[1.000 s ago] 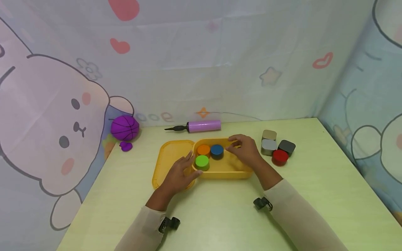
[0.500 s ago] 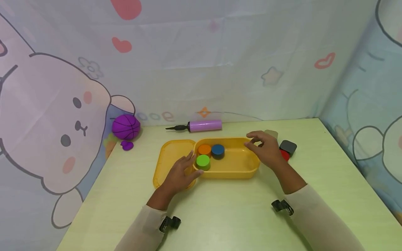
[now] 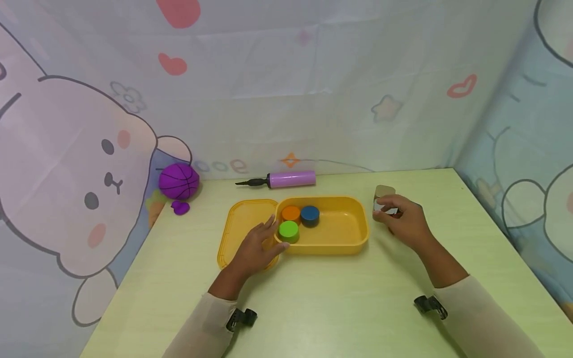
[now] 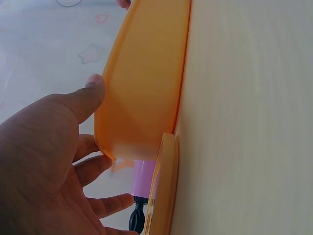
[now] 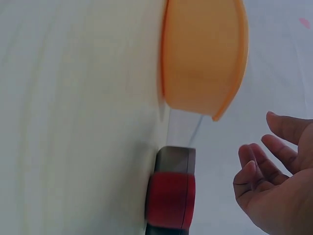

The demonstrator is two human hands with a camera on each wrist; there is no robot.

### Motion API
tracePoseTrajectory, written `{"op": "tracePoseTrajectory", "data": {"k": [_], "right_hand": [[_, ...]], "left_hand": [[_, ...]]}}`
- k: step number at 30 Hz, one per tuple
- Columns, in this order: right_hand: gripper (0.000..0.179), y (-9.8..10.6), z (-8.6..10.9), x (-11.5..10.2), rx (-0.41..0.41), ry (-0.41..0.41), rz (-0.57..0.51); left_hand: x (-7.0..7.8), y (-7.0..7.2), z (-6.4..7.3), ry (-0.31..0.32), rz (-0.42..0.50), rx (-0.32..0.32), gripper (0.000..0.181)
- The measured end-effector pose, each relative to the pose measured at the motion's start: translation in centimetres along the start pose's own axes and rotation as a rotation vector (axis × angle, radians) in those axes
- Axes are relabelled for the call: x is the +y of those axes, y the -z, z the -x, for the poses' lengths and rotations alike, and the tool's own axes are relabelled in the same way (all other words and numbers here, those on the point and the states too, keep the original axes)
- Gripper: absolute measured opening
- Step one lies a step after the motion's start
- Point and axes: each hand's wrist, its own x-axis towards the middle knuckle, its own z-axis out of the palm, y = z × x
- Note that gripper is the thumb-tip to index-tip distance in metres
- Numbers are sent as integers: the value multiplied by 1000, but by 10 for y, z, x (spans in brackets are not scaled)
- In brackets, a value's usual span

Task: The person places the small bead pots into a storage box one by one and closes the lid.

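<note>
A yellow rectangular box (image 3: 331,249) stands on the table with an orange (image 3: 291,214), a blue (image 3: 310,216) and a lime-green round container (image 3: 288,231) grouped at its left end. My left hand (image 3: 255,248) touches that end, thumb on the rim (image 4: 100,93) and fingers loosely spread. My right hand (image 3: 405,221) hovers right of the box, over a cluster of small containers, holding nothing; its fingers bend loosely. Beneath it a silver container (image 3: 378,205) shows partly, behind it a tan one (image 3: 385,190). The red one (image 5: 168,199) appears in the right wrist view.
Left of the box lies a yellow lid (image 3: 239,223), partly under my left hand. A purple hand pump (image 3: 292,179) lies behind. A purple ball (image 3: 179,181) and a small purple duck (image 3: 180,208) sit at the back left. A printed cloth backdrop (image 3: 277,99) borders the table.
My right hand has moved from above the inside of the yellow box rightward to the small containers, covering the red one and most of the dark one. The left hand has stayed put.
</note>
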Motion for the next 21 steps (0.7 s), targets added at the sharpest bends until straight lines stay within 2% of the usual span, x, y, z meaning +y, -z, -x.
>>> {"op": "tracePoseTrajectory", "data": {"k": [6,13,21], "right_hand": [[31,12,8,10,31,-29,73],[31,27,18,17,53,-59,112],[32,37,29,38,81,-70,129]], "left_hand": [[-1,-2,-1,-6,-3,10,76],[-1,-3,-1,-6,13,5,76],[-3,-4,-3,1,5,4,76]]}}
